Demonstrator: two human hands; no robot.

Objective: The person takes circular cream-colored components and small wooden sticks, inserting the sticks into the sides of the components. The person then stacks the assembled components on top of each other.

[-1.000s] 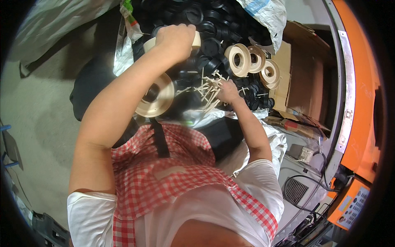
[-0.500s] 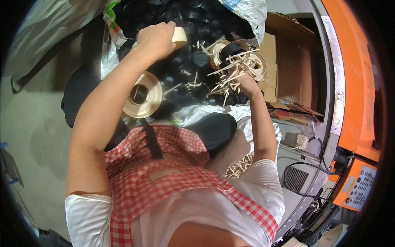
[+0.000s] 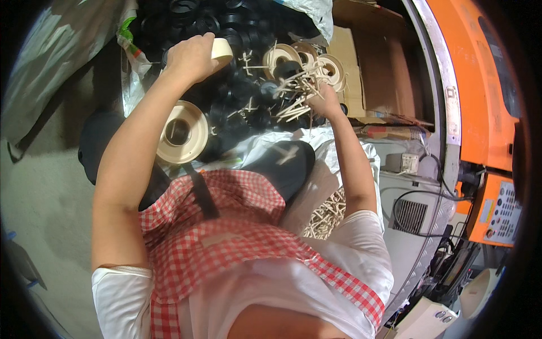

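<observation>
My left hand (image 3: 191,58) is closed around a cream plastic ring-shaped part (image 3: 222,52) above a heap of black round plastic parts (image 3: 232,28). My right hand (image 3: 324,100) grips a bunch of thin cream plastic sprues (image 3: 296,90) that stick out in all directions. Just beyond that hand lie several cream flanged rings, one cream ring (image 3: 332,72) close to its fingers. Another cream flanged ring (image 3: 195,131) rests on the near left part of the heap, below my left forearm. A few loose sprues (image 3: 247,106) are scattered over the black parts.
White bag plastic (image 3: 316,17) edges the heap. An open cardboard box (image 3: 389,68) stands at the right, beside an orange machine (image 3: 474,113) with a button panel (image 3: 499,212). Near my right elbow, a white bag holds many sprues (image 3: 327,217).
The view has shifted a little, so most things sit further left. My right hand's bunch of sprues has drawn away from the cream rings, leaving them more visible. My left hand keeps its ring.
</observation>
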